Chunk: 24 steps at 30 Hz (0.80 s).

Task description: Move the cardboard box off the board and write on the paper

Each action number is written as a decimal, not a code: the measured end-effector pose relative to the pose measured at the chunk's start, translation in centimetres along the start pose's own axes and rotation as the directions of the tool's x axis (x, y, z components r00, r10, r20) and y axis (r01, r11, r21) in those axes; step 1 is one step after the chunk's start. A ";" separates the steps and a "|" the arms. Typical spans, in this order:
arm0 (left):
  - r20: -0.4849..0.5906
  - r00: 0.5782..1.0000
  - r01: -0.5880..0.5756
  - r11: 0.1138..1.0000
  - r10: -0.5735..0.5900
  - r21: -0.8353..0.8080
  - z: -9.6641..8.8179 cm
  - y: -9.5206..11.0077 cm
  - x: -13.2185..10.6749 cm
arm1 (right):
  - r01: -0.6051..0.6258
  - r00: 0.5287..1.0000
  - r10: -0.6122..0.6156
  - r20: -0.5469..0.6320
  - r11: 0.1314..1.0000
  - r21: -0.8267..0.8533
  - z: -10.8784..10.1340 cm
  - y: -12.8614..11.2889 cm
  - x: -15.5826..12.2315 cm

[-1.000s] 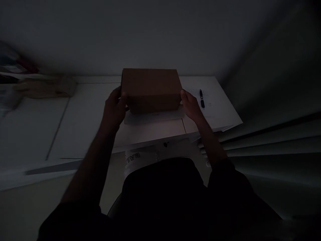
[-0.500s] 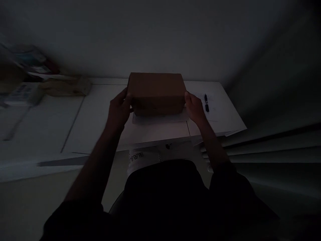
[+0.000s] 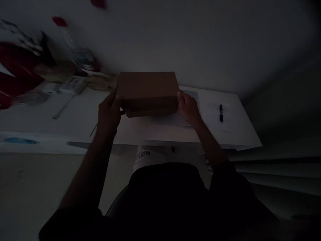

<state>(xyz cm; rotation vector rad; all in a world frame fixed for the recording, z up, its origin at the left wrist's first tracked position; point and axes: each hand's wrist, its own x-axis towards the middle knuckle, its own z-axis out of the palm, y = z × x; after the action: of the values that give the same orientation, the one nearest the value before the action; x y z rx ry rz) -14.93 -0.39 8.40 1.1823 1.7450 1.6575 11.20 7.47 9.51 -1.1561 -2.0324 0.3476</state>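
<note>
A brown cardboard box (image 3: 147, 87) is held up over the white table (image 3: 150, 134) between my two hands. My left hand (image 3: 109, 112) grips its left end, with the thumb on the near side and the other fingers partly hidden. At the opposite end, my right hand (image 3: 188, 106) is closed on the box, thumb along the near corner. Behind and below the box lies a flat, pale grey object (image 3: 192, 97), partly covered from view. The picture is dark, so fine detail on the box is lost.
A black pen (image 3: 221, 113) rests on a printed sheet (image 3: 213, 124) at the right. Toward the back left stand a bottle with a red cap (image 3: 60, 21), a white box (image 3: 72, 85) and a brown package (image 3: 100, 82). Dark curtain folds (image 3: 273, 167) hang at the right.
The view has swung left, bringing more of the table's left side into sight. Both hands and the box have shifted left over the table, uncovering part of the flat grey object.
</note>
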 end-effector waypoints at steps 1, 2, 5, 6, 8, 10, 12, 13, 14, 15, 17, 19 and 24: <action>-0.024 1.000 0.006 1.000 -0.006 0.008 -0.8 -0.1 -0.1 | 0.015 1.000 -0.015 0.023 1.000 0.001 0.6 -0.5 0.3; -0.047 0.999 0.018 1.000 -0.017 0.015 -1.5 -0.2 -0.2 | 0.031 0.999 -0.031 0.043 1.000 0.002 1.2 -1.0 0.6; -0.113 0.992 0.061 0.997 -0.056 0.046 -3.6 -0.4 -0.5 | 0.075 0.992 -0.075 0.099 0.997 0.010 3.1 -2.4 1.4; -0.133 0.989 0.076 0.995 -0.067 0.058 -4.2 -0.6 -0.6 | 0.086 0.990 -0.088 0.112 0.996 0.016 3.7 -2.9 1.6; -0.171 0.982 0.099 0.992 -0.085 0.072 -5.4 -1.0 -0.8 | 0.106 0.984 -0.108 0.143 0.994 0.025 4.8 -3.8 2.0; -0.202 0.974 0.117 0.990 -0.099 0.077 -6.6 -1.5 -1.0 | 0.105 0.978 -0.109 0.179 0.994 0.028 5.9 -4.6 2.3; -0.233 0.967 0.131 0.987 -0.106 0.094 -7.6 -2.1 -1.3 | 0.093 0.969 -0.101 0.224 0.995 0.046 6.9 -5.3 2.4; -0.245 0.964 0.135 0.985 -0.106 0.105 -8.0 -2.4 -1.4 | 0.086 0.965 -0.099 0.242 0.994 0.063 7.4 -5.5 2.4; -0.256 0.961 0.138 0.984 -0.105 0.115 -8.4 -2.7 -1.6 | 0.081 0.961 -0.101 0.258 0.993 0.085 7.8 -5.7 2.4; -0.264 0.958 0.146 0.982 -0.109 0.123 -8.8 -2.9 -1.7 | 0.076 0.957 -0.102 0.270 0.991 0.106 8.3 -5.9 2.4; -0.269 0.956 0.155 0.981 -0.118 0.121 -9.5 -3.5 -2.0 | 0.063 0.952 -0.101 0.290 0.989 0.137 9.0 -6.0 2.3; -0.262 0.958 0.146 0.983 -0.113 0.110 -9.9 -4.0 -2.2 | 0.046 0.947 -0.093 0.309 0.986 0.159 9.6 -6.2 2.2; -0.264 0.959 0.138 0.981 -0.098 0.134 -10.7 -5.1 -2.4 | 0.004 0.939 -0.070 0.335 0.981 0.193 10.5 -6.6 1.9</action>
<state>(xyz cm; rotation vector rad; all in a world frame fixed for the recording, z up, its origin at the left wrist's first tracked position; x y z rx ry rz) -23.62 -7.92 4.83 0.9366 2.0901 1.6915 -1.10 6.71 7.04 -0.9889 -2.2552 0.7515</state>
